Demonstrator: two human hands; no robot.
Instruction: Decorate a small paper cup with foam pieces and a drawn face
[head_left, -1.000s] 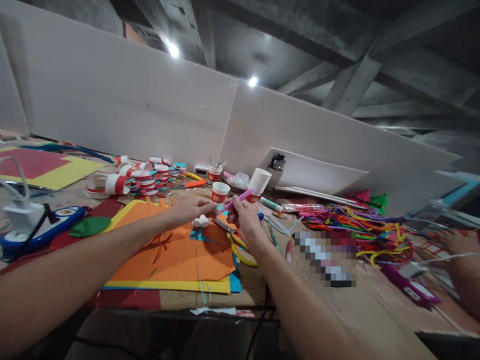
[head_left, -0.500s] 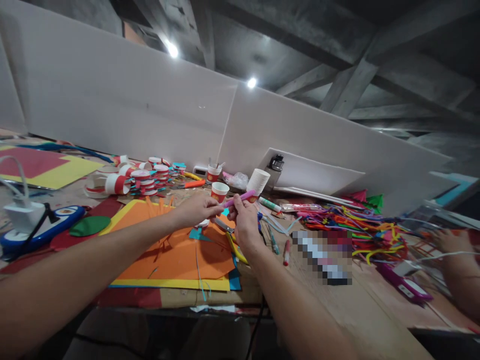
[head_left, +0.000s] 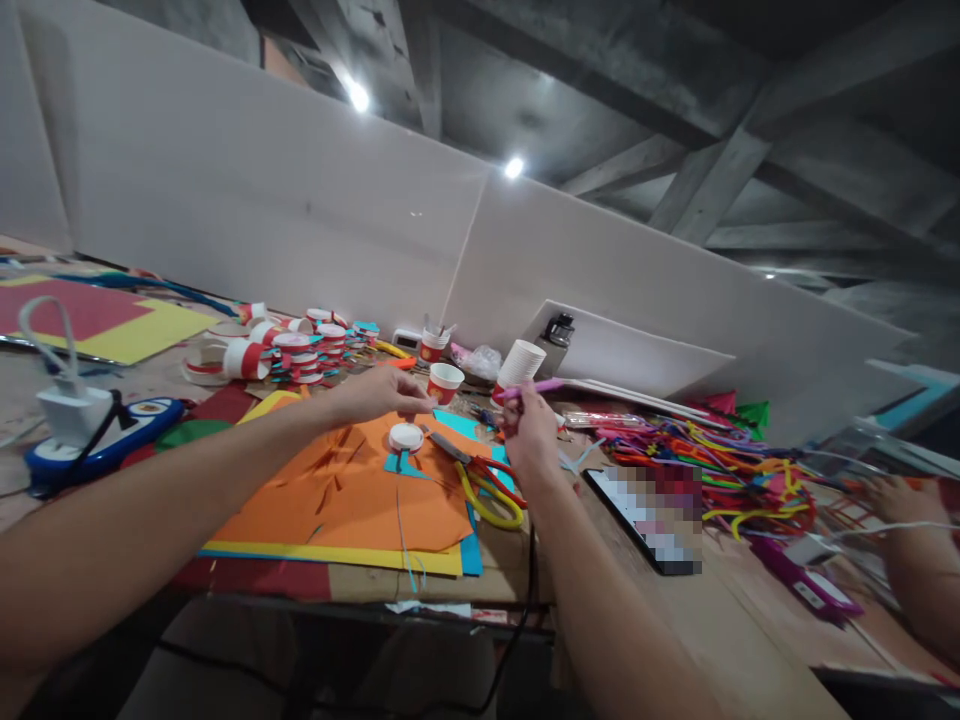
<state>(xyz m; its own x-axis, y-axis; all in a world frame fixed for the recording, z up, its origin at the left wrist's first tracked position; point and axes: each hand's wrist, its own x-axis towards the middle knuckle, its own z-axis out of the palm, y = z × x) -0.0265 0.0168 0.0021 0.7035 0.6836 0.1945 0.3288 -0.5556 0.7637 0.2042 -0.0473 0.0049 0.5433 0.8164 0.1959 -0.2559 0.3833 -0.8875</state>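
Note:
My right hand (head_left: 531, 440) grips a pink-purple marker (head_left: 551, 385), which slants out above the fingers beside a stack of paper cups (head_left: 523, 360). My left hand (head_left: 386, 393) hovers over orange paper (head_left: 352, 500) with its fingertips pinched together; whatever may be between them is hidden. Below that hand, a small white round piece with a red rim (head_left: 406, 437) rests on the sheets, a teal paper strip (head_left: 405, 465) under it. Scissors with red and yellow handles (head_left: 491, 495) lie between my hands. Beyond the left fingertips stands a single paper cup (head_left: 445, 383).
Cut cup rings (head_left: 247, 360) and small red-and-white pieces (head_left: 300, 355) crowd the back left. A blue power strip (head_left: 105, 440) sits at left. To the right are a phone (head_left: 645, 520), pipe cleaners (head_left: 720, 460), a purple power strip (head_left: 806, 580) and another person's hand (head_left: 904, 500).
My hands have come apart: both were on the marker, and now only the right holds it, moved rightward. My left hand has drawn back left. The scissors and round piece show more fully.

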